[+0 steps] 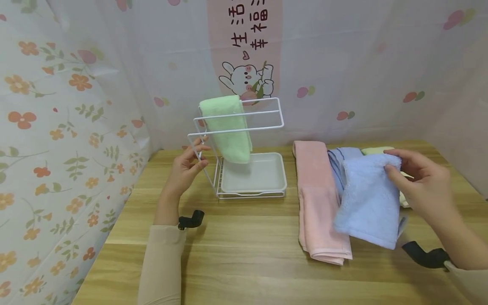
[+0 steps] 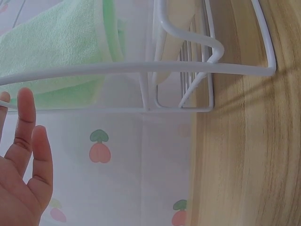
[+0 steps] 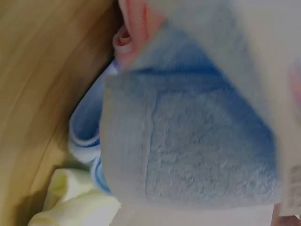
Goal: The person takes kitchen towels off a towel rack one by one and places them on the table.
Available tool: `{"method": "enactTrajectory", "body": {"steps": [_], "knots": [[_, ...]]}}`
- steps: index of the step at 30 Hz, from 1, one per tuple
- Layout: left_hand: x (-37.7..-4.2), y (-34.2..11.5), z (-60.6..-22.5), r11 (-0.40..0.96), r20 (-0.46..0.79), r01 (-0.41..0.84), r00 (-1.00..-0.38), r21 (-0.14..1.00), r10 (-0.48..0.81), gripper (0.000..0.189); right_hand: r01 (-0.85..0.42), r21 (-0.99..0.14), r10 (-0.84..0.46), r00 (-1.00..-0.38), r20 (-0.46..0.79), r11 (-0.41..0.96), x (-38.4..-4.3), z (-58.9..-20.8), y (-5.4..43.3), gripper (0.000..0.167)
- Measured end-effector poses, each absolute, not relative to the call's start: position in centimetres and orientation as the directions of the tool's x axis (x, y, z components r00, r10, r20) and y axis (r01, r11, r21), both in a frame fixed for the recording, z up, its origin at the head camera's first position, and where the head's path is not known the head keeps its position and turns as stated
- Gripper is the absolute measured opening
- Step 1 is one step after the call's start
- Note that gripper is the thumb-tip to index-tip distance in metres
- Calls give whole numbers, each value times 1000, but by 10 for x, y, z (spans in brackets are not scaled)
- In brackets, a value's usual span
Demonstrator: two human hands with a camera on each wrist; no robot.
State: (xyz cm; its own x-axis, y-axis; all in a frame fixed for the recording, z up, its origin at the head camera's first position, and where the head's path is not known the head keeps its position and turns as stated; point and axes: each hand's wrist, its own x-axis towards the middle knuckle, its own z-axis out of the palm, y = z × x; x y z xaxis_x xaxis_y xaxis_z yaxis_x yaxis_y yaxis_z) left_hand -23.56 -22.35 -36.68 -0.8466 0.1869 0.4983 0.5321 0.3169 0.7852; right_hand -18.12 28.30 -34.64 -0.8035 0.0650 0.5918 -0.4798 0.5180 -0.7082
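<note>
A white wire towel rack (image 1: 280, 113) with a light green towel (image 1: 228, 127) draped over its rails stands on the table. My left hand (image 1: 184, 167) holds the rack's left upright, its thumb and fingers at the wire; the left wrist view has only some fingers (image 2: 27, 117) beside a rod. My right hand (image 1: 423, 178) pinches a light blue towel (image 1: 367, 201) by its upper corner. That towel hangs above the other towels and, blurred, fills much of the right wrist view.
A whitish tray (image 1: 284, 178) sits in the rack's base. Right of it lie a folded pink towel (image 1: 314, 203), a darker blue towel (image 1: 335, 163) and a pale yellow towel (image 1: 377, 150), the last two partly covered. A printed curtain (image 1: 328, 55) borders the wooden table (image 1: 244, 258).
</note>
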Motion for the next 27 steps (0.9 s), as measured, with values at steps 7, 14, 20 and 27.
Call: {"method": "enactTrajectory", "body": {"steps": [7, 14, 20, 27], "knots": [[-237, -222, -369, 309, 512, 548, -836, 778, 196, 27, -313, -703, 29, -903, 429, 638, -166, -355, 302, 28], [-238, -223, -369, 307, 523, 558, -830, 771, 195, 26, -251, -663, -1, -935, 354, 706, -158, -359, 311, 28], [-238, -224, -369, 287, 527, 558, -830, 778, 186, 28, -233, -659, -43, -956, 290, 715, -155, -361, 317, 25], [-237, -224, -369, 282, 508, 539, -842, 793, 182, 27, -170, -644, -101, -985, 143, 746, -164, -379, 315, 26]]}}
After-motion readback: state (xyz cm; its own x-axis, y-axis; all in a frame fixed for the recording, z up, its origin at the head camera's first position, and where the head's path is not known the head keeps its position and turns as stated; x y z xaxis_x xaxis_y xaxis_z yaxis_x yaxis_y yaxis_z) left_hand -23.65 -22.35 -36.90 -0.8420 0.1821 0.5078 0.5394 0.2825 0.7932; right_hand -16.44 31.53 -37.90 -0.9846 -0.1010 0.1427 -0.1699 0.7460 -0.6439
